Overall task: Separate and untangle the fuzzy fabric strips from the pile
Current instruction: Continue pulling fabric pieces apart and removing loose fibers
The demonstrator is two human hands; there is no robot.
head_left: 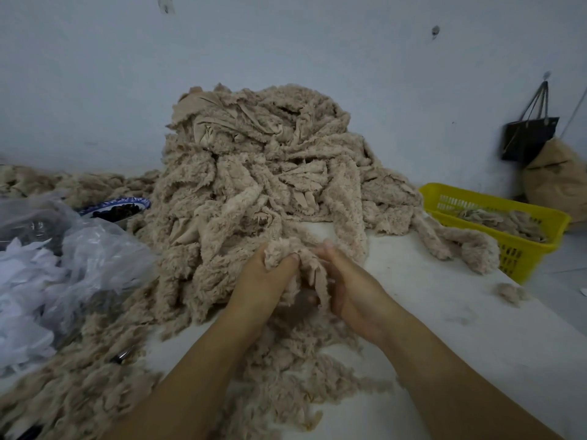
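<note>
A tall pile of beige fuzzy fabric strips (260, 160) rises against the wall at the middle of the white table (444, 312). At its front foot, my left hand (263, 281) grips a bunched fuzzy strip (282, 249), fingers curled into the fluff. My right hand (346, 281) sits close beside it and holds the same strip's hanging end between palm and fingers. Loose strips and fluff (286, 360) lie under my forearms.
A yellow plastic basket (521, 249) holding a few strips stands at the right table edge. A clear plastic bag of white scraps (63, 265) lies at left, a blue-rimmed bowl (117, 208) behind it. A dark bag (529, 138) hangs on the wall.
</note>
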